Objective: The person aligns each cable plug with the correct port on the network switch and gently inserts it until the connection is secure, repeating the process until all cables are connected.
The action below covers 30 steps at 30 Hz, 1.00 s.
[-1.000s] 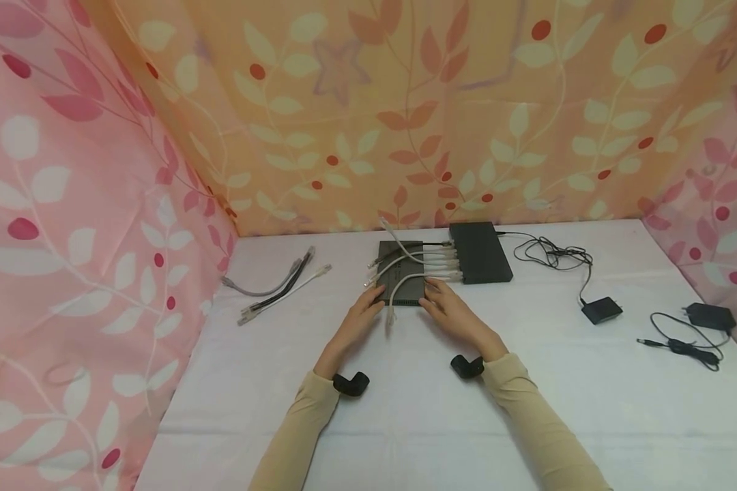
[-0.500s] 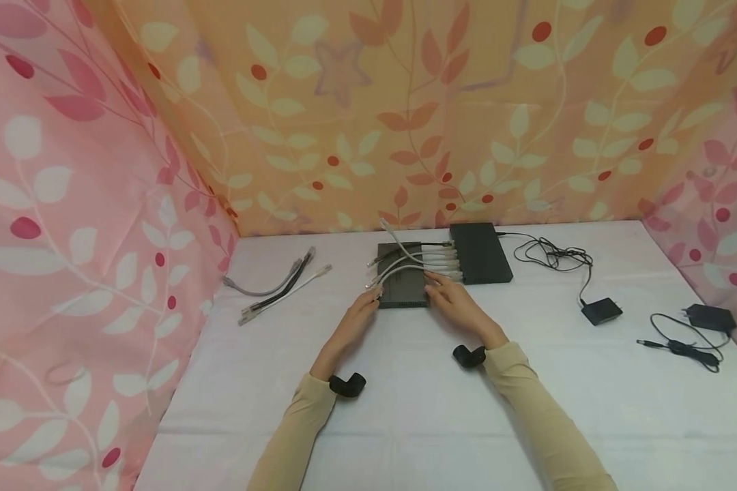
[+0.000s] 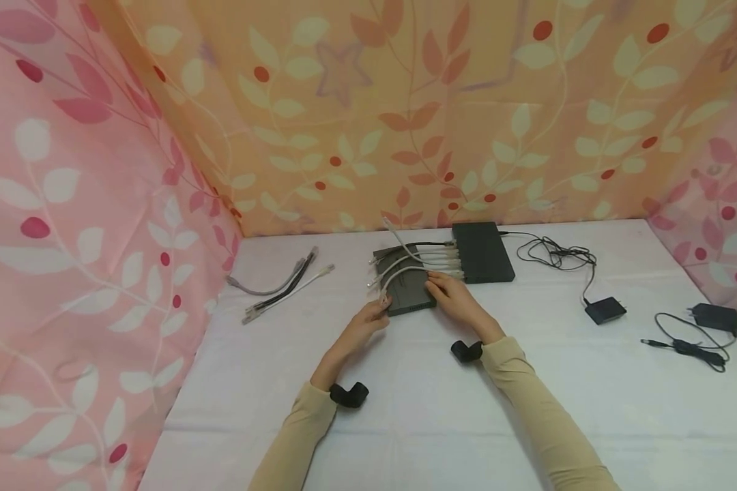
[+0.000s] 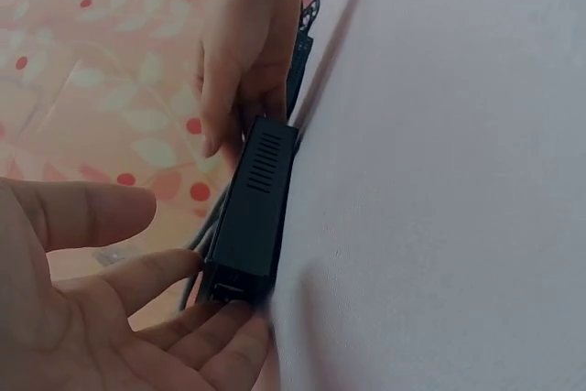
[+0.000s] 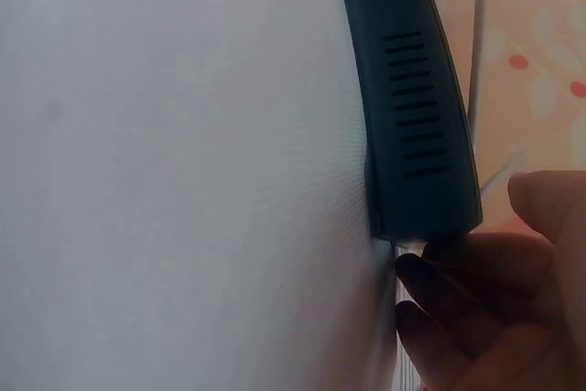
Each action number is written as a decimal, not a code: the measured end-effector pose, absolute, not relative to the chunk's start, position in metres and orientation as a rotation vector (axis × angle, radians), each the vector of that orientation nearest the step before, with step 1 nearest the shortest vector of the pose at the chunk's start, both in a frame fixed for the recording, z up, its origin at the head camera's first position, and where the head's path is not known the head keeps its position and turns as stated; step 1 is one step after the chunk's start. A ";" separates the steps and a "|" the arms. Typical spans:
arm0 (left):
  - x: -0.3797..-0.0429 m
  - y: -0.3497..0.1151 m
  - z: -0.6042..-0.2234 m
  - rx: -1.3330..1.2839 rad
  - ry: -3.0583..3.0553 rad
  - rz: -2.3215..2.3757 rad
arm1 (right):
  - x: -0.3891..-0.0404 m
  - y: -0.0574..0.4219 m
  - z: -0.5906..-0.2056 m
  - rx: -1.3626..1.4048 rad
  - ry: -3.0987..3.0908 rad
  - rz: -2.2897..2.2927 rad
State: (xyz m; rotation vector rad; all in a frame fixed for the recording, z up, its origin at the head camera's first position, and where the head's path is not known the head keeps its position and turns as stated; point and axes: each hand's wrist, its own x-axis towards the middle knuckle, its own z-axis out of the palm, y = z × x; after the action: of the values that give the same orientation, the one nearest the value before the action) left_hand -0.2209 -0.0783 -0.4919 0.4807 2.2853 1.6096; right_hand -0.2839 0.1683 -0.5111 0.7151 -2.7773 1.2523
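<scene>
A small dark network switch [image 3: 411,293] with a vented side sits at the back middle of the table, turned slightly askew. At its left end, my left hand [image 3: 364,323] touches it; in the left wrist view those fingers [image 4: 215,331] rest against the end with a port, thumb apart. My right hand [image 3: 457,300] is at the opposite end; its fingers [image 5: 458,295] touch that end in the right wrist view, thumb off it. Several network cables [image 3: 399,273] lie over the switch, plugged into a larger black switch [image 3: 484,252] behind on the right.
Several loose short cables [image 3: 279,290] lie on the left. A coiled power lead runs from the larger switch to a black adapter [image 3: 605,310]. Another adapter [image 3: 716,317] with its lead lies farther right. Patterned cloth [image 3: 344,123] rises behind the table.
The small switch has turned slightly and its front edge has shifted toward me and to the right. The nearest cable's loose end has swung left and up, close to my left fingers.
</scene>
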 end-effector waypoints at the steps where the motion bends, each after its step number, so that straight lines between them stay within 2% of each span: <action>1: -0.220 -0.078 -0.495 0.477 2.294 1.596 | -0.284 0.168 -0.511 0.708 -2.776 1.254; 6: -0.215 -0.075 -0.499 0.459 2.353 1.513 | -0.283 0.168 -0.511 0.696 -2.768 1.267; 15: -0.207 -0.047 -0.498 0.387 2.740 1.018 | -0.278 0.166 -0.511 0.679 -2.718 1.257; 20: -0.213 -0.022 -0.502 0.275 2.987 0.723 | -0.278 0.167 -0.513 0.672 -2.692 1.241; 30: -0.241 0.012 -0.491 0.073 3.073 0.258 | -0.267 0.154 -0.512 0.519 -2.719 1.309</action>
State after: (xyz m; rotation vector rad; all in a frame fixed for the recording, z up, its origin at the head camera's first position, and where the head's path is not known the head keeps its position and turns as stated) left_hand -0.2414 0.0122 -0.4905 0.0730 3.0733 0.2584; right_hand -0.2666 0.1544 -0.5123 0.5192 -2.7195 1.3089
